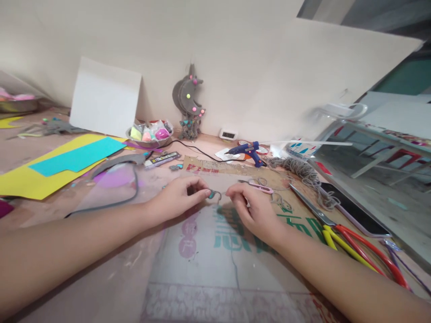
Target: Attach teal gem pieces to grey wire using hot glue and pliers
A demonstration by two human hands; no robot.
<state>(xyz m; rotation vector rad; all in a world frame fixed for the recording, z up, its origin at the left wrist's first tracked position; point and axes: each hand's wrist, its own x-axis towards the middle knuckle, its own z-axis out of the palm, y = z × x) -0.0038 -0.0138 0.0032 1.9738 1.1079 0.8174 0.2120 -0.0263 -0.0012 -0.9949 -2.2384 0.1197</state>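
Note:
My left hand (185, 197) pinches a small teal and grey piece (213, 194), whose curled grey cord end sticks out to the right. Just right of it, my right hand (251, 206) has its fingers drawn together near the cord; what they hold, if anything, is too small to make out. Both hands are above a printed cardboard sheet (202, 264) under clear plastic. Behind the right hand lie a pink-handled snipper (264, 187) and loops of grey cord (299, 170).
A blue glue gun (247, 150) lies behind the hands. To the right are large scissors (350, 242) and a phone (357, 211). Yellow sheet (20, 181) and blue sheet (81, 157) are at left, near a bowl of bags (148, 142). A grey moon ornament (188, 96) stands against the wall.

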